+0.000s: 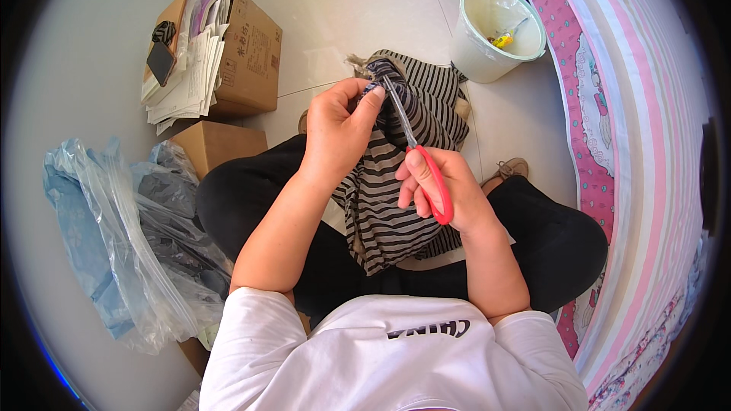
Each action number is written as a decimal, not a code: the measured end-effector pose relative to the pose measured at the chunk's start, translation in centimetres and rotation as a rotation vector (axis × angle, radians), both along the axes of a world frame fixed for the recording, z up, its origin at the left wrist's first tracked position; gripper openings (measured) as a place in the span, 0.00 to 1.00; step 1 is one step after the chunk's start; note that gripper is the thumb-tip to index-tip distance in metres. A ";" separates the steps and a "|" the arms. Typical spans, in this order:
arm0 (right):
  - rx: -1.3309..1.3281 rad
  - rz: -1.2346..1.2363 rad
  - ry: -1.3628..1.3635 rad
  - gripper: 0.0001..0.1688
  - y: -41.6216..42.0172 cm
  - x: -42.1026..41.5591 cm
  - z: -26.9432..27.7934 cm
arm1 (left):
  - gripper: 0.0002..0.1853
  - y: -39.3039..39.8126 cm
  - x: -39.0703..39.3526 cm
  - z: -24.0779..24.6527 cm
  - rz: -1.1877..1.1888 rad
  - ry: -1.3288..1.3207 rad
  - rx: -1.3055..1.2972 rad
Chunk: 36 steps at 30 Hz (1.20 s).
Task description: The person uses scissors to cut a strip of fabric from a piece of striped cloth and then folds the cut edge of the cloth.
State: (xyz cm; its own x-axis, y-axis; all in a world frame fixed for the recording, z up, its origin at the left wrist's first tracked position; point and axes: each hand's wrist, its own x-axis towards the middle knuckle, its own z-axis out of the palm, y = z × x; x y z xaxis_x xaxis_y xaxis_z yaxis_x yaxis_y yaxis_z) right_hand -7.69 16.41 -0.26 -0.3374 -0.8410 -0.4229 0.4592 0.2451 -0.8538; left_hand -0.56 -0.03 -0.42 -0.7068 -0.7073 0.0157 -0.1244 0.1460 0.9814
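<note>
My left hand (pixel 345 123) pinches a dark edge of the striped black and grey-brown fabric (pixel 394 205) between thumb and fingers. My right hand (pixel 448 185) holds scissors with red handles (pixel 437 182), their blades pointing away from me. The blade tips lie against the dark cloth just right of my left thumb; whether they are apart cannot be told. The rest of the fabric hangs in folds between my knees and spreads towards the floor, with a frayed pale edge at its far end.
Beyond my right knee stands a pale waste bin (pixel 497 63) with a liner and a yellow wrapper. A cardboard box (pixel 248 57) with papers, a smaller box (pixel 220 145) and plastic bags (pixel 131 240) are at left. A bed with striped bedding (pixel 639 125) borders the right.
</note>
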 end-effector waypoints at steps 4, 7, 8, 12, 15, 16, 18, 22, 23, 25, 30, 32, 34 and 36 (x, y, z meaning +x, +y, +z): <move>-0.005 -0.026 -0.002 0.29 0.0 -0.1 0.4 | 0.09 -0.2 0.3 0.0 -0.042 -0.053 0.026; -0.041 -0.153 0.152 0.24 0.1 -0.1 0.3 | 0.08 0.1 0.4 0.0 -0.088 -0.075 0.014; -0.079 -0.264 0.199 0.20 -0.2 -0.1 0.1 | 0.08 0.3 0.4 0.2 -0.120 -0.077 0.027; -0.137 -0.524 0.573 0.20 -0.7 -0.8 -1.3 | 0.05 1.5 0.3 0.2 -0.213 -0.001 -0.053; -0.012 -0.514 0.646 0.27 -0.8 -1.0 -1.8 | 0.04 1.8 0.4 0.3 -0.322 0.028 -0.219; -0.050 -0.521 0.646 0.26 -1.0 -1.2 -2.2 | 0.03 1.8 0.4 0.4 -0.354 0.042 -0.285; -0.080 -0.516 0.630 0.22 -1.0 -1.3 -2.5 | 0.03 2.0 0.3 0.3 -0.371 0.062 -0.358; -0.090 -0.509 0.522 0.15 -0.6 -1.8 -2.4 | 0.03 2.1 0.3 -0.8 -0.148 0.077 -0.113; -0.104 -0.518 0.484 0.14 -0.5 -1.9 -2.4 | 0.04 1.7 0.3 -0.7 -0.154 0.091 -0.024; -0.099 -0.524 0.422 0.14 -0.5 -2.0 -1.6 | 0.04 1.7 0.2 -1.0 -0.147 0.111 0.062; -0.130 -0.528 0.416 0.13 -0.2 -2.6 -1.8 | 0.06 1.8 -0.2 -0.7 -0.229 0.102 0.114; -0.158 -0.519 0.383 0.13 -0.2 -2.9 -1.7 | 0.07 1.8 -0.1 0.0 -0.317 0.004 0.092; -0.156 -0.494 0.331 0.12 -0.3 -2.8 -1.6 | 0.13 2.1 0.2 0.5 -0.369 -0.069 -0.016; -0.159 -0.479 0.377 0.12 -0.6 -2.6 -1.5 | 0.11 2.1 0.3 0.3 -0.307 -0.065 -0.188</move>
